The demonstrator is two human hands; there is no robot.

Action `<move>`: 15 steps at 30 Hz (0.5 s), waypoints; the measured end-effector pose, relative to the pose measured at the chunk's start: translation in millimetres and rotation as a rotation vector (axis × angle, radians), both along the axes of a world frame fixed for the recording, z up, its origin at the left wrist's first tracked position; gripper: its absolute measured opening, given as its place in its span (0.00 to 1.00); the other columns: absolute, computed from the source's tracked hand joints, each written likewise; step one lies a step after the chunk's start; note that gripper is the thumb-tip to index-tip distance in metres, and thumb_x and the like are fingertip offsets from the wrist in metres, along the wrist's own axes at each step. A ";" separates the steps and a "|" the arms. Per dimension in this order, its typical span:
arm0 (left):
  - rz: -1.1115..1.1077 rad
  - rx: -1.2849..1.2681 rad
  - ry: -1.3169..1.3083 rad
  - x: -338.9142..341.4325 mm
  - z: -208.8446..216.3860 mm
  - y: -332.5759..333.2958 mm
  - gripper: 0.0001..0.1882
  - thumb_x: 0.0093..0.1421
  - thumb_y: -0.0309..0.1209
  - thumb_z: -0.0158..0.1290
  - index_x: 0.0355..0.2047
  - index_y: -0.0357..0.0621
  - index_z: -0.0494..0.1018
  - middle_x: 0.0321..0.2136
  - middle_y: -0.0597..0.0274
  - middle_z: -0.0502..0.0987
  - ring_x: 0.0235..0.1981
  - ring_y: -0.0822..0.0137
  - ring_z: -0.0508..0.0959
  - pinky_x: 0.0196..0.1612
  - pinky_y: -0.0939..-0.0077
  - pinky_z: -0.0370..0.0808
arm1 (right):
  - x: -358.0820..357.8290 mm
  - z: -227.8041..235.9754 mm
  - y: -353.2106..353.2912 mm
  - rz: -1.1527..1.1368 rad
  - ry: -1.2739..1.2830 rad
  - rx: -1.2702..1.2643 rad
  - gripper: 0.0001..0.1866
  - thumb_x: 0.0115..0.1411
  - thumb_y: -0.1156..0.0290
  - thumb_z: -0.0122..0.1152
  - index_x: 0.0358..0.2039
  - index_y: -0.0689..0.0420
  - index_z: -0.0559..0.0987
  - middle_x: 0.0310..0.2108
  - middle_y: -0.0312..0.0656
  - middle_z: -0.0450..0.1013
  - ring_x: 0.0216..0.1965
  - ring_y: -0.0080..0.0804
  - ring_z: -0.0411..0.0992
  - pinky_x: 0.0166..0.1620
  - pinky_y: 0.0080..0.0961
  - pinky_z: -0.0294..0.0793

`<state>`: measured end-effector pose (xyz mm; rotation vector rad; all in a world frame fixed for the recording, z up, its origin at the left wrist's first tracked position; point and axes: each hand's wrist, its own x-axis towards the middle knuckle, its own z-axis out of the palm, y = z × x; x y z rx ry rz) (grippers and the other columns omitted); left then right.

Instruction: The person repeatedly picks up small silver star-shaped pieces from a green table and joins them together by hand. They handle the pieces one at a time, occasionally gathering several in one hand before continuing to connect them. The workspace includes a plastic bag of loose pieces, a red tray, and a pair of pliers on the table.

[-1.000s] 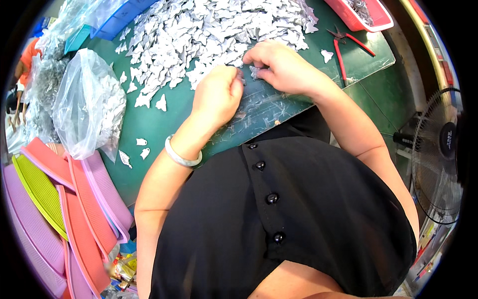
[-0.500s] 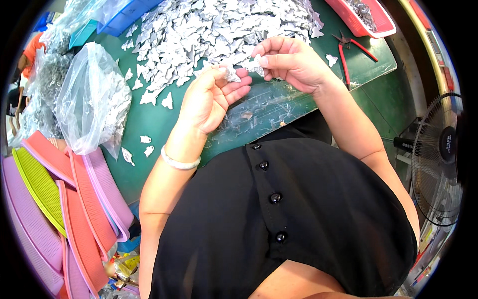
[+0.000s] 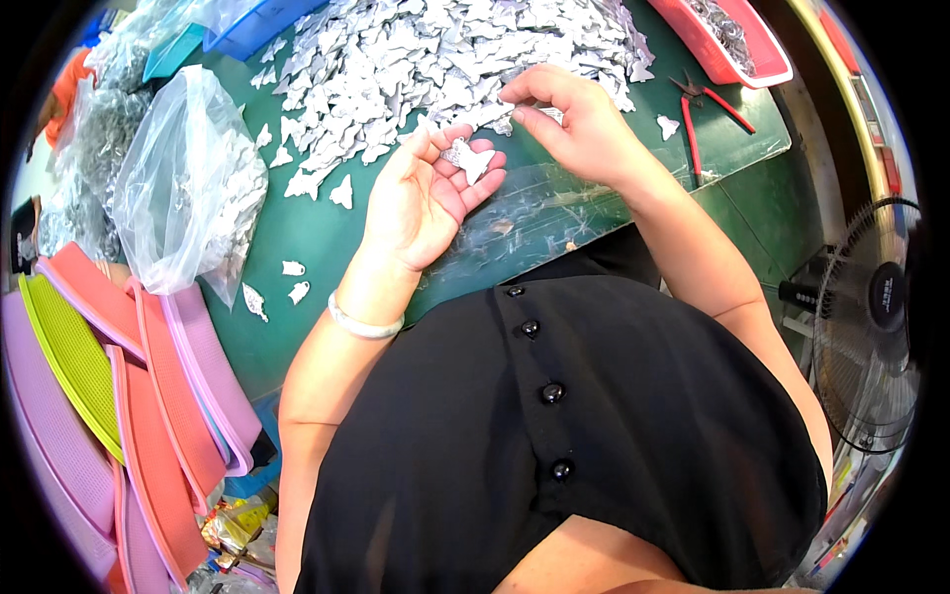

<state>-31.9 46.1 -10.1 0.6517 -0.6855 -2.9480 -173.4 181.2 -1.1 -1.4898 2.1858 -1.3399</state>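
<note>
Silver pieces (image 3: 470, 160) lie across the fingers of the left hand (image 3: 414, 210), over the table's near half. Together their long axis slants from far left to near right; a pale, winged part spreads at the right end. The left palm faces up, its fingers loosely extended beneath the pieces. The right hand (image 3: 579, 129) hovers to the right, thumb and index finger apart; whether its curled fingers hold anything cannot be told.

White marks show on the hub of the fan (image 3: 886, 297) at far right, too small to read.

The green table (image 3: 534, 208) is scuffed along its near edge. Beyond the hands spreads a pile (image 3: 416, 59) of similar pieces. Red-handled pliers (image 3: 690, 129) lie right of it, their handles toward the near edge, below a red tray (image 3: 768, 79) of metal parts. At left stand a clear bag (image 3: 158, 198), partly filled, and, nearer, pink, purple and green baskets (image 3: 163, 416). Green flooring (image 3: 762, 218) shows right of the table.
</note>
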 end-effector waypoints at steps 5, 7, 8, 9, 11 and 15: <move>-0.002 -0.162 0.018 8.7 -8.9 -19.4 0.16 0.60 0.39 0.42 0.32 0.36 0.68 0.28 0.54 0.70 0.31 0.61 0.72 0.35 0.71 0.71 | -7.7 -9.1 -2.3 0.027 0.439 0.131 0.15 0.46 0.72 0.59 0.36 0.61 0.73 0.33 0.44 0.69 0.38 0.43 0.66 0.43 0.32 0.65; 0.023 -0.205 0.020 11.4 -13.4 -30.1 0.13 0.59 0.37 0.43 0.29 0.38 0.69 0.22 0.59 0.69 0.23 0.67 0.70 0.26 0.77 0.67 | -4.6 -7.5 -4.0 0.035 0.467 0.208 0.16 0.45 0.71 0.60 0.36 0.61 0.73 0.34 0.43 0.68 0.39 0.41 0.66 0.43 0.31 0.65; 0.112 -0.278 -0.067 10.8 -4.7 -26.1 0.09 0.57 0.33 0.48 0.28 0.38 0.69 0.20 0.64 0.68 0.17 0.74 0.64 0.21 0.83 0.60 | -3.6 -7.8 -4.9 0.021 0.483 0.212 0.17 0.45 0.71 0.60 0.36 0.61 0.72 0.34 0.43 0.68 0.39 0.41 0.66 0.43 0.31 0.65; 0.107 -0.422 -0.101 10.7 -2.4 -28.5 0.08 0.56 0.32 0.49 0.28 0.38 0.69 0.18 0.65 0.68 0.16 0.75 0.64 0.20 0.84 0.60 | -2.7 -8.4 -5.8 0.008 0.498 0.217 0.17 0.45 0.70 0.61 0.37 0.61 0.72 0.35 0.43 0.68 0.39 0.40 0.65 0.43 0.31 0.65; 0.093 -0.709 -0.169 10.8 0.9 -34.8 0.07 0.54 0.29 0.51 0.28 0.38 0.69 0.16 0.69 0.67 0.14 0.78 0.63 0.18 0.85 0.59 | -2.3 -10.4 -7.6 -0.011 0.523 0.219 0.18 0.44 0.69 0.61 0.37 0.61 0.72 0.34 0.42 0.68 0.39 0.40 0.65 0.44 0.31 0.64; 0.017 -1.331 -0.220 6.9 -1.5 -33.6 0.06 0.53 0.27 0.52 0.31 0.40 0.71 0.16 0.77 0.64 0.15 0.84 0.59 0.19 0.90 0.55 | -2.9 -12.2 -12.6 -0.021 0.587 0.241 0.16 0.45 0.68 0.61 0.34 0.60 0.72 0.32 0.42 0.67 0.38 0.40 0.66 0.42 0.31 0.65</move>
